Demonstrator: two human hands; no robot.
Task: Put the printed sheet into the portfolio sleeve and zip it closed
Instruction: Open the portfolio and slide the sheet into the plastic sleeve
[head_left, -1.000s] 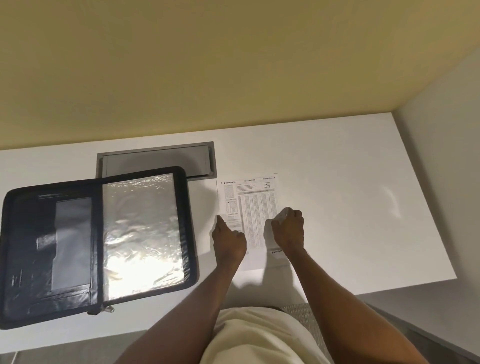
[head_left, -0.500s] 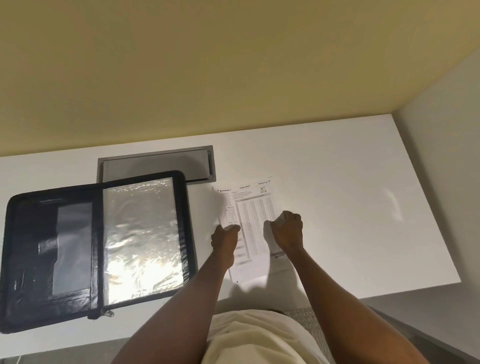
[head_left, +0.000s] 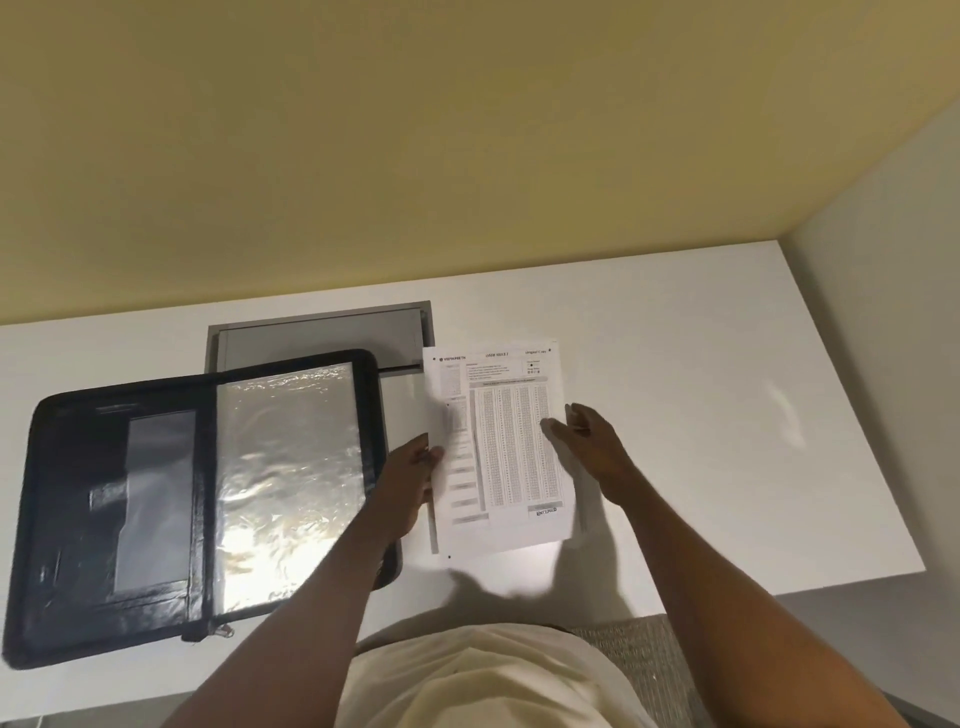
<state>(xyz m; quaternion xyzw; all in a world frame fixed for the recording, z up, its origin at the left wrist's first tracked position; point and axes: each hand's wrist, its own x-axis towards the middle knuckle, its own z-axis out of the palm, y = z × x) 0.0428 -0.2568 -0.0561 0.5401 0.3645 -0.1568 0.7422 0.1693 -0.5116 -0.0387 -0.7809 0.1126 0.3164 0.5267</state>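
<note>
The printed sheet (head_left: 506, 447), white with columns of small print, is lifted off the table and faces me. My left hand (head_left: 410, 480) grips its left edge. At the sheet's right edge my right hand (head_left: 592, 449) has its fingers spread and touches the paper loosely. The black portfolio (head_left: 197, 504) lies open to the left. A shiny clear plastic sleeve (head_left: 288, 478) covers its right half. The zipper pull (head_left: 221, 631) hangs at the front of the spine.
A white table (head_left: 701, 415) runs up to a yellow wall. A grey cable hatch (head_left: 319, 338) is set into the table behind the portfolio. A pale side wall stands at the right.
The sheet lay flat under both hands. My left hand has taken its left edge and lifted it up and slightly left. My right hand has uncurled from a fist.
</note>
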